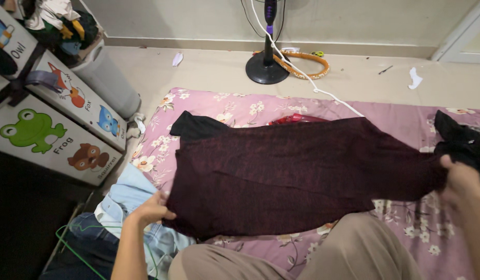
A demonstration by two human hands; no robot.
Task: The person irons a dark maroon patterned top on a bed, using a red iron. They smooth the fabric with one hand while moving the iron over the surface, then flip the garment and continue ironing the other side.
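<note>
1. I see my left hand at the lower left of the frame, fingers pinched on the bottom corner of a dark maroon garment.
2. My right hand sits at the right edge, fingers clenched around the far end of the same garment, so the cloth is stretched flat between the two grips.
3. The garment fills the centre of the frame and lies spread over a pink floral mattress cover; I judge it is pulled taut this way to take out wrinkles.
4. A black piece of clothing peeks out from under the garment's upper left edge, touching it.
5. More dark clothing is bunched at the right edge, just beside my right hand.
6. A pile of denim, a light blue piece on top, lies at the lower left, just beside my left hand.
7. My knees in tan trousers sit at the bottom centre, close under the garment's near edge.
8. White storage boxes with cartoon animals stand at the left, well apart from the cloth.
9. A standing fan's black base rests on the floor at the top centre, with an orange hose ring beside it.
</note>
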